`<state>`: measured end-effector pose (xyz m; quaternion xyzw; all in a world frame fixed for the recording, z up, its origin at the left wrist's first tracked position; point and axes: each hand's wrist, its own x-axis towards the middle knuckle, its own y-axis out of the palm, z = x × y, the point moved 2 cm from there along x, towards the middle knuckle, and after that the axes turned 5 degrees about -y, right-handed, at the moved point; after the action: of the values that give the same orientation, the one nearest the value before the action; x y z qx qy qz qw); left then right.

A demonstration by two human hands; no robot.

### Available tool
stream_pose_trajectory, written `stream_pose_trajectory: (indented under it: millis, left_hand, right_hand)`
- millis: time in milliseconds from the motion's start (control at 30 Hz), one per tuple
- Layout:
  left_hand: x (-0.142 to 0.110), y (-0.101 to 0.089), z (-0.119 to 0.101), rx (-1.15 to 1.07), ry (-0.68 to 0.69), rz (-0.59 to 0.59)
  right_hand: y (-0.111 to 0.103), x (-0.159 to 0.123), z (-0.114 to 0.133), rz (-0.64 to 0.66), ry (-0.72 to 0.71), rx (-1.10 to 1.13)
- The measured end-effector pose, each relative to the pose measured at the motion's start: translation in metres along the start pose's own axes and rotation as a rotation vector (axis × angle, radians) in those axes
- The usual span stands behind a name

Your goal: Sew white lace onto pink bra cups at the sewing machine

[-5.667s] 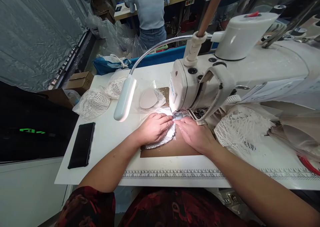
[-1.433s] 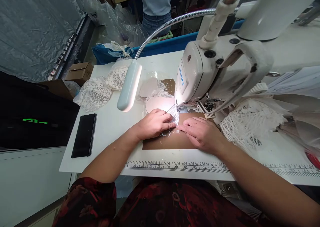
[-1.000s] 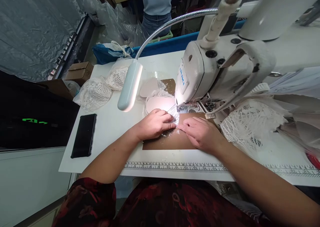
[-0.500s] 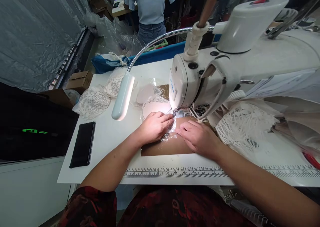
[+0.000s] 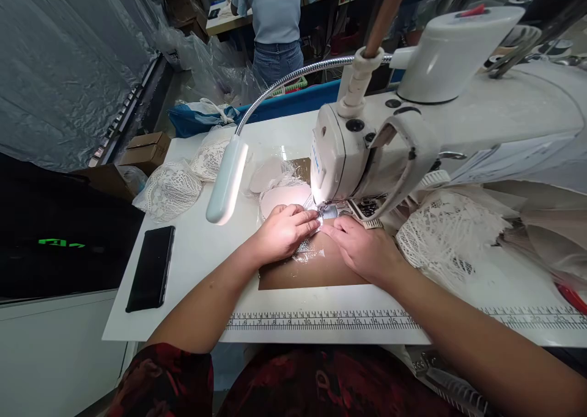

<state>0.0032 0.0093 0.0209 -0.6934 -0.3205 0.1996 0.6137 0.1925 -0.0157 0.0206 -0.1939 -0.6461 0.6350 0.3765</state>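
Observation:
Under the needle area of the white sewing machine (image 5: pixel 328 154) lies a pale pink bra cup (image 5: pixel 288 195) edged with white lace. My left hand (image 5: pixel 287 230) rests on the white lace with its fingers stretched out flat, their tips close to the presser foot. On the other side, my right hand (image 5: pixel 362 246) has its fingers curled, thumb and forefinger closed at the near edge of the white lace. The fingertips of both hands almost meet. A brown board (image 5: pixel 316 273) with shiny clear tape lies beneath them. My hands hide much of the lace.
A lamp (image 5: pixel 227 181) hangs over the table at left, near lace cups (image 5: pixel 169 191) and a black phone (image 5: pixel 150 269). White lace (image 5: pixel 452 236) is heaped at right. A printed ruler (image 5: pixel 321 321) runs along the front edge. A person (image 5: pixel 277 19) stands beyond the table.
My right hand has moved slightly forward and left, closer to the needle and my left fingertips. Less of the white lace shows between my hands. My left hand has barely moved.

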Motion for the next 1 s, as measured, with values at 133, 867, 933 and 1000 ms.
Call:
stream_pose_trajectory:
  millis: [133,867,933,1000]
  left_hand:
    - [0.002,0.001,0.003,0.004,-0.021,-0.013]
    - [-0.004,-0.020,-0.006,0.107,-0.211,0.047]
    - [-0.009,-0.028,-0.012,0.029,-0.222,0.098]
    - [-0.013,-0.034,-0.016,-0.065,-0.201,0.133]
  right_hand:
    - [0.001,0.003,0.001,-0.019,0.060,-0.067]
    - [0.001,-0.006,-0.007,-0.070,0.037,0.057]
    - [0.001,-0.007,-0.008,-0.064,0.047,0.032]
    - [0.001,-0.008,-0.009,-0.065,0.050,0.022]
